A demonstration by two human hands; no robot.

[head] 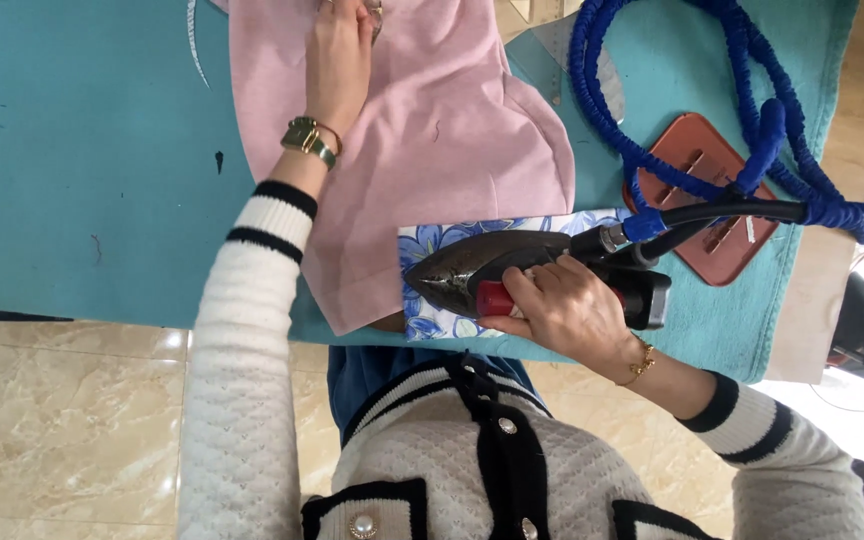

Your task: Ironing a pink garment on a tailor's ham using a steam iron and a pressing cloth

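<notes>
Closest to me, my right hand (567,310) has its fingers clamped on the steam iron (512,270), pressing the blue floral strip (432,318) at the tabletop's (82,170) near edge; my left hand (337,60) lies flat on pink fabric (442,140), most seemingly unpressed
</notes>
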